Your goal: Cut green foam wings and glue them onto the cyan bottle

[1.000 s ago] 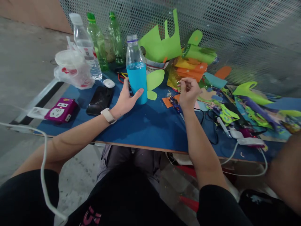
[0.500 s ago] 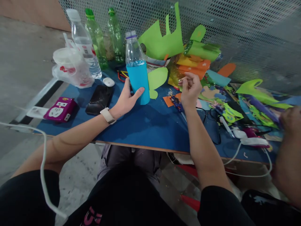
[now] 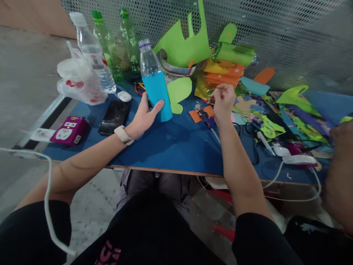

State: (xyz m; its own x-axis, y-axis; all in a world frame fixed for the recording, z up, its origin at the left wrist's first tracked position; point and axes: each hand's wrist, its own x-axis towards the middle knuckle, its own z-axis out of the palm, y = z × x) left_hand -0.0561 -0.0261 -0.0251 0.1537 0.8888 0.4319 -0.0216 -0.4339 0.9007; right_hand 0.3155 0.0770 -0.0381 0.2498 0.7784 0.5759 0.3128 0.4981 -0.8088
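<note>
My left hand [image 3: 143, 117], a pale watch strap on its wrist, is wrapped round a clear plastic bottle [image 3: 157, 92]. Blue paper covers the bottle's lower part, and its top leans to the left. A light green rounded paper shape [image 3: 179, 94] stands out from the bottle's right side. My right hand [image 3: 224, 101] hovers over the table to the right, fingertips pinched together; what they hold, if anything, is too small to make out. Below it lies what looks like a blue glue gun [image 3: 206, 118], beside a piece of orange paper [image 3: 195, 116].
A phone [image 3: 114, 117], a white earbud case [image 3: 124, 96] and a purple power adapter [image 3: 68, 130] lie left. Behind stand a water bottle [image 3: 95, 55] and green bottles [image 3: 129, 40]. Paper scraps [image 3: 271, 127] and cables cover the right side, near another person's arm [image 3: 340, 176].
The bottle in my left hand has tipped further, its top going left. My right hand stays pinched in about the same place. The view has shifted slightly.
</note>
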